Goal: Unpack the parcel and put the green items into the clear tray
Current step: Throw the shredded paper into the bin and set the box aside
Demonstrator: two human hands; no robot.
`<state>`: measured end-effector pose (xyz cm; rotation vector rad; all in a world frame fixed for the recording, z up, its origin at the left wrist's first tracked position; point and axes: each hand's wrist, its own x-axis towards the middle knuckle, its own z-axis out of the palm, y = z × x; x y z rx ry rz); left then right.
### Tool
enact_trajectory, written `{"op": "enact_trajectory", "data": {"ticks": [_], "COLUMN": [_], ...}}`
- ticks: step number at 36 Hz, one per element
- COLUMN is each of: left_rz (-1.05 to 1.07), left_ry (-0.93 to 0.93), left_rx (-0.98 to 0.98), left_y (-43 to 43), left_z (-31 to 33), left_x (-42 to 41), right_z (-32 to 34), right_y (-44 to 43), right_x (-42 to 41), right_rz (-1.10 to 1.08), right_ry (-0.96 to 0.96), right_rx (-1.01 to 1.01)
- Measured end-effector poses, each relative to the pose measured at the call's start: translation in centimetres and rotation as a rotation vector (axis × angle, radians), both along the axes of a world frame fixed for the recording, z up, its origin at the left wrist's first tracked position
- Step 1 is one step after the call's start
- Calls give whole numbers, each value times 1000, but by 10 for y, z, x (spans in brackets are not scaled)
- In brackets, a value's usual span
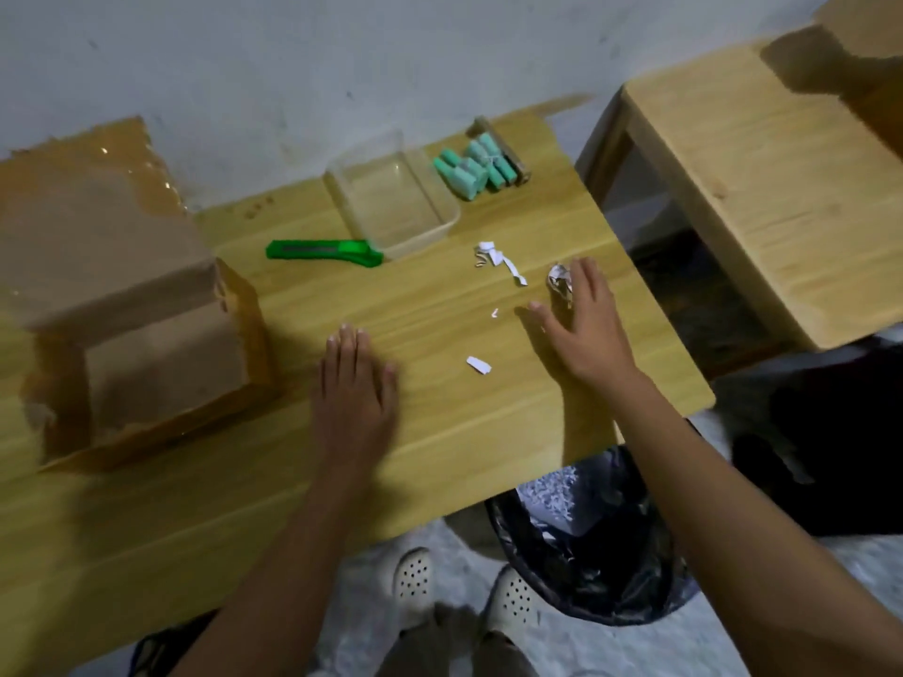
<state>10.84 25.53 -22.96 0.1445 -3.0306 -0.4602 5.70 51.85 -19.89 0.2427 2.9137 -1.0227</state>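
**So, green pieces are beside the tray, not in it**

The green items (476, 169) lie in a heap just right of the clear tray (391, 202), too blurry to count. The left hand (354, 378) rests flat on the table (440, 432), fingers straight. The right hand (581, 324) is spread loose, and its fingers partly cover a crumpled silvery wad (558, 281). I can't tell if it's actually touching. The cardboard box (122, 285) is smeared, so its inside is unreadable. The bin (586, 544) is half hidden under the table edge.

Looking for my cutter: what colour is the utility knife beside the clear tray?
The utility knife is bright green, head view.
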Motion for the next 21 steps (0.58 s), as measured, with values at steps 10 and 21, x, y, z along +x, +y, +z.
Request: {"op": "enact_trajectory", "data": {"ticks": [10, 21], "left_rz": [10, 22], "left_ry": [6, 8], "left_rx": [-23, -1], "left_y": [1, 2], "left_z": [2, 2], "left_x": [0, 2], "right_z": [1, -8], "right_y": [-52, -60], "right_x": [-57, -25], "right_rz": [280, 518], "right_ry": [63, 141], "right_rx": [0, -21]}}
